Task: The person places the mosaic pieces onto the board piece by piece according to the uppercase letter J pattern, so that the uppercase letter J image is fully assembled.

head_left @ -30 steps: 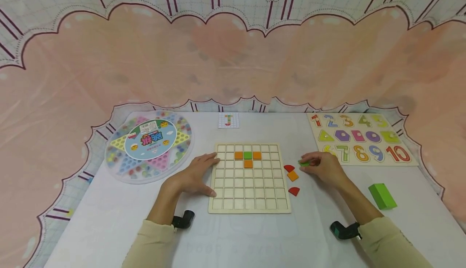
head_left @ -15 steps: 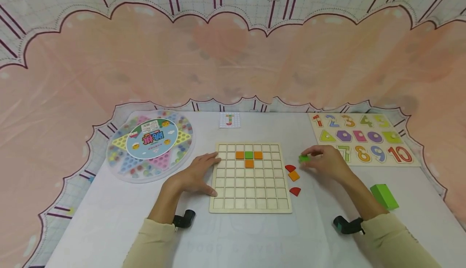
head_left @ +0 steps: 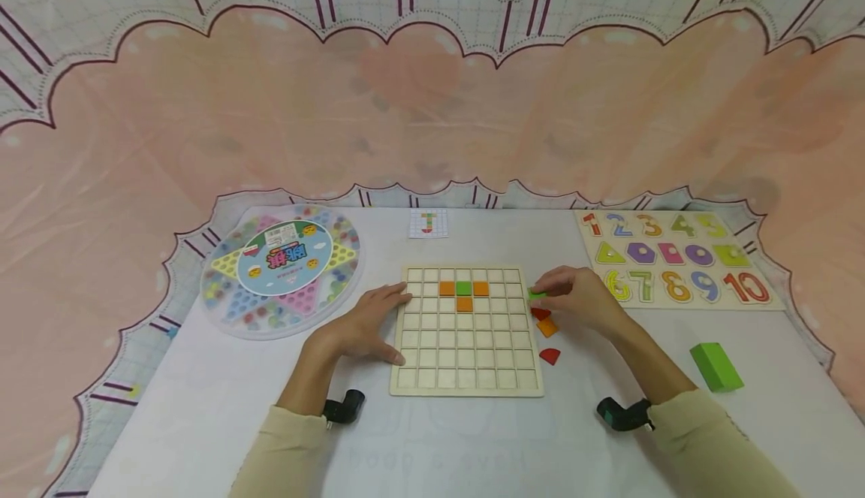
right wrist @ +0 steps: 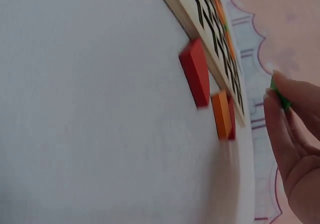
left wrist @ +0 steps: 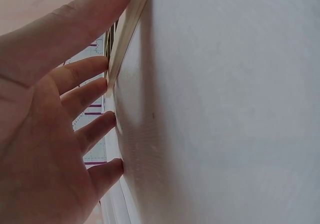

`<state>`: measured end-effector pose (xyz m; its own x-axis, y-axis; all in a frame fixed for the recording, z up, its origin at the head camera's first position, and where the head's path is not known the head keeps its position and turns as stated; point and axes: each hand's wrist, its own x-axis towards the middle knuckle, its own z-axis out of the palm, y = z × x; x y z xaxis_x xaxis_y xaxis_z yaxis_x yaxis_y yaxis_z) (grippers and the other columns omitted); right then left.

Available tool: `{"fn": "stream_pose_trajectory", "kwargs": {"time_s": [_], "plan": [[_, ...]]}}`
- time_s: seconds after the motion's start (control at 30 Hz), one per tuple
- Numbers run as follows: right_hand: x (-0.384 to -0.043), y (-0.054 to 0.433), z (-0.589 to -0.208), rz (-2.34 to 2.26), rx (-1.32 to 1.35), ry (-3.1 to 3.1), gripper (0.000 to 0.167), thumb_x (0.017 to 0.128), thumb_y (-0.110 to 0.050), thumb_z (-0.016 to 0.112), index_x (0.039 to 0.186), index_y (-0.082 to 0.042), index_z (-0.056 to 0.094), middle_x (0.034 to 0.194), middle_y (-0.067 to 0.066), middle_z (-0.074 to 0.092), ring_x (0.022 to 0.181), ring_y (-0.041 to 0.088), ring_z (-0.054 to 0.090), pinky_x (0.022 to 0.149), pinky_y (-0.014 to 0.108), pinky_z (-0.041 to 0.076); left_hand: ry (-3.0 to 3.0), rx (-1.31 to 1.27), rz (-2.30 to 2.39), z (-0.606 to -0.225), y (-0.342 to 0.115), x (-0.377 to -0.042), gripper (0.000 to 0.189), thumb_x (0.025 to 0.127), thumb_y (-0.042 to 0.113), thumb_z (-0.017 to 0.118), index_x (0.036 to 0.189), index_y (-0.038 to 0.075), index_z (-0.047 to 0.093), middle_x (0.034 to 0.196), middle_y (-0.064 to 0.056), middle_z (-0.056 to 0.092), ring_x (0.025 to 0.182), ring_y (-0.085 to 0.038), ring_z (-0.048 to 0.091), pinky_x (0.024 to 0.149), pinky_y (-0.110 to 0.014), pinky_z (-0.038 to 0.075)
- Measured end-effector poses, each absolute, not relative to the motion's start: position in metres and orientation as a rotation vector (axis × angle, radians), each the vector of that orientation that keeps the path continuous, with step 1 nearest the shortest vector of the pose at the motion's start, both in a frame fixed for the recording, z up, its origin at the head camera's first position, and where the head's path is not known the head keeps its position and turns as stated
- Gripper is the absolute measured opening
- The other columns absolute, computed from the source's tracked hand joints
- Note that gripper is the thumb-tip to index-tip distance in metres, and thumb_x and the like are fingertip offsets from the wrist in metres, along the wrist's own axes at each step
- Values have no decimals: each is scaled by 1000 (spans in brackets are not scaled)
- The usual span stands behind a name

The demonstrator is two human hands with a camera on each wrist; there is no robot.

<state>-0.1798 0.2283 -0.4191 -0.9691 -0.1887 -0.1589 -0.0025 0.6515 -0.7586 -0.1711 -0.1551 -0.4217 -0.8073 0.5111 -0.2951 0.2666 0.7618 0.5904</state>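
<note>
A square wooden grid board (head_left: 466,340) lies in the middle of the table, with several orange tiles and one green tile (head_left: 463,288) in its upper cells. My left hand (head_left: 361,325) rests at the board's left edge, thumb and fingertips on the rim, fingers spread. Between thumb and fingers my right hand (head_left: 581,299) pinches a small green tile (right wrist: 281,98), raised near the board's upper right edge. Below that hand lie two red quarter-circle pieces, the nearer one (head_left: 550,356) apart, the other (head_left: 540,313) beside an orange tile (head_left: 547,326).
A small pattern card (head_left: 429,223) lies behind the board. A round Chinese checkers set (head_left: 282,273) is at the back left, a wooden number puzzle (head_left: 676,259) at the back right. A green block (head_left: 716,367) sits on the right.
My right hand has moved left with the green tile, from beside the number puzzle to the board's right edge. The left hand keeps its place on the board.
</note>
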Motion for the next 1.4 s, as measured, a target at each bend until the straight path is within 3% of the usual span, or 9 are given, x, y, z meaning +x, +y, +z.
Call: {"fn": "stream_pose_trajectory", "kwargs": {"time_s": [0.23, 0.53, 0.83, 1.03, 1.4], "plan": [[-180, 197, -424, -1236, -279, 2591, 22, 86, -21, 82, 106, -11, 81, 123, 12, 69, 106, 25, 63, 79, 16, 55, 2513, 594, 745, -422, -155, -172, 102, 72, 24, 93, 157, 7, 38, 171, -14, 22, 158, -42, 15, 127, -62, 20], [-178, 159, -426, -1281, -330, 2487, 21, 82, -16, 84, 103, -16, 82, 120, 6, 74, 102, 17, 69, 89, 29, 58, 2519, 590, 737, -421, -156, -173, 102, 73, 25, 92, 157, 7, 38, 171, -14, 22, 159, -42, 15, 128, -61, 19], [-177, 135, -423, -1208, -414, 2524, 18, 81, -19, 87, 98, -14, 82, 101, 2, 78, 83, 10, 67, 76, 23, 57, 2516, 592, 741, -422, -156, -173, 101, 73, 25, 92, 157, 7, 39, 171, -14, 22, 159, -42, 15, 128, -61, 19], [-174, 128, -429, -1196, -404, 2550, 15, 79, -16, 87, 92, -14, 81, 92, 0, 77, 79, 9, 65, 75, 24, 56, 2513, 580, 745, -422, -155, -172, 101, 73, 23, 93, 156, 7, 39, 171, -13, 22, 159, -42, 15, 128, -62, 20], [-175, 127, -437, -1224, -473, 2597, 20, 76, -13, 89, 94, -9, 81, 93, 3, 78, 76, 7, 65, 69, 20, 55, 2509, 582, 748, -423, -155, -173, 101, 73, 23, 92, 156, 6, 39, 171, -14, 22, 159, -42, 15, 128, -62, 20]]}}
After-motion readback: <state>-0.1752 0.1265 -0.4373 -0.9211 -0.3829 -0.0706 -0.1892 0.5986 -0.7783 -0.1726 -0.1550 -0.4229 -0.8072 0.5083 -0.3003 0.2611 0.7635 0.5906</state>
